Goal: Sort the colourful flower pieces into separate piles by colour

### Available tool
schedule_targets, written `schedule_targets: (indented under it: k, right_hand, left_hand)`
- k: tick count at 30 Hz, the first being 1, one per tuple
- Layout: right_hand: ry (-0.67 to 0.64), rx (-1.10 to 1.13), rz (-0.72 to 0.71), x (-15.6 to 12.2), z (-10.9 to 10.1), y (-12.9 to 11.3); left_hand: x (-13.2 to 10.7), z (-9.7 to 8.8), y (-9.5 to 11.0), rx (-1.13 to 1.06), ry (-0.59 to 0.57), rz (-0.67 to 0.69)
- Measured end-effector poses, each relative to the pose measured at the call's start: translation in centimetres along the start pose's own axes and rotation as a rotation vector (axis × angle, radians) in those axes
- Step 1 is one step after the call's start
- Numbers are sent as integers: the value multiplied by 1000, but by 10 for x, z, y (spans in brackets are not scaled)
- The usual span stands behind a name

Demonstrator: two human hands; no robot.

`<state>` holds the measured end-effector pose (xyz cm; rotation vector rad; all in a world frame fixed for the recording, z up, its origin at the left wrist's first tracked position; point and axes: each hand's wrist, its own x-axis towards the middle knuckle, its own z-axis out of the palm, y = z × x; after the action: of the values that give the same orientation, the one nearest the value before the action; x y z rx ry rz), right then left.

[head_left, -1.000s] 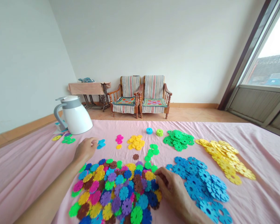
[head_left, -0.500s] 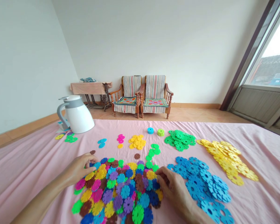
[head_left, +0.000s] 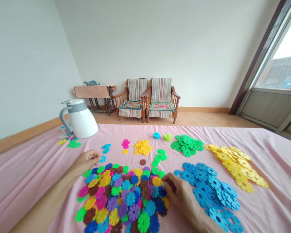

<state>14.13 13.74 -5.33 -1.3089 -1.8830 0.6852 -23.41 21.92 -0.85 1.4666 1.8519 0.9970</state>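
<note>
A mixed heap of coloured snowflake discs (head_left: 126, 197) lies on the pink cloth (head_left: 26, 181) in front of me. My left hand (head_left: 86, 161) hovers at the heap's far left edge, fingers pinched on a light blue disc (head_left: 102, 159). Just beyond it lie two light blue discs (head_left: 106, 148). My right hand (head_left: 181, 195) rests at the heap's right edge, fingers curled onto the discs there; what it grips, if anything, is hidden. A sorted blue pile (head_left: 208, 191) lies right beside that hand.
Sorted piles sit farther back: yellow (head_left: 235, 163), green (head_left: 186, 144), small yellow (head_left: 142, 147), pink (head_left: 125, 143), a green row (head_left: 158, 158). A white kettle (head_left: 80, 118) stands at the far left. Two armchairs (head_left: 147, 100) and a side table stand by the wall.
My left hand came back from the two light blue discs to the heap, pinched a light blue disc and lifted it away from the edge. The right hand has stayed put.
</note>
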Motion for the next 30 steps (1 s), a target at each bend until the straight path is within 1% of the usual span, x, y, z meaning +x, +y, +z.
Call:
schedule_targets:
  k: [3,4,6,7,10,12,15,18,21,24,27,30]
  right_hand:
    - [-2,-11,8,0,-1,-1]
    - [-1,-14,9,1,-1,-2]
    - [0,-17,9,1,-1,-3]
    - [0,-17,9,1,-1,-3]
    - [-3,-14,8,1,-2,-4]
    - [-5,-12,8,0,-2,-4]
    - [-5,-14,8,0,-2,-5]
    - [-5,-22,7,0,-1,-4]
    - [-9,-18,3,1,0,-2]
    - [-9,-7,-3,2,0,-1]
    - [-7,-7,-6,2,0,0]
    - [-10,-5,-2,1,0,-1]
  left_hand:
    - [13,3,1,-67,113,-48]
    - [15,3,1,-70,133,-46]
    - [13,0,0,-36,124,-28]
    - [10,-4,-2,2,99,-8]
    - [-6,-18,-14,174,-75,75]
    - [-18,-28,-23,268,-158,122]
    - [-34,-37,-35,330,-193,186]
    - [-45,-35,-40,337,-233,211]
    - [-51,-29,-39,348,-236,208]
    - [-52,-29,-33,335,-254,216]
    - [-49,-35,-23,251,-308,197]
    - [-40,-45,-16,164,-369,134]
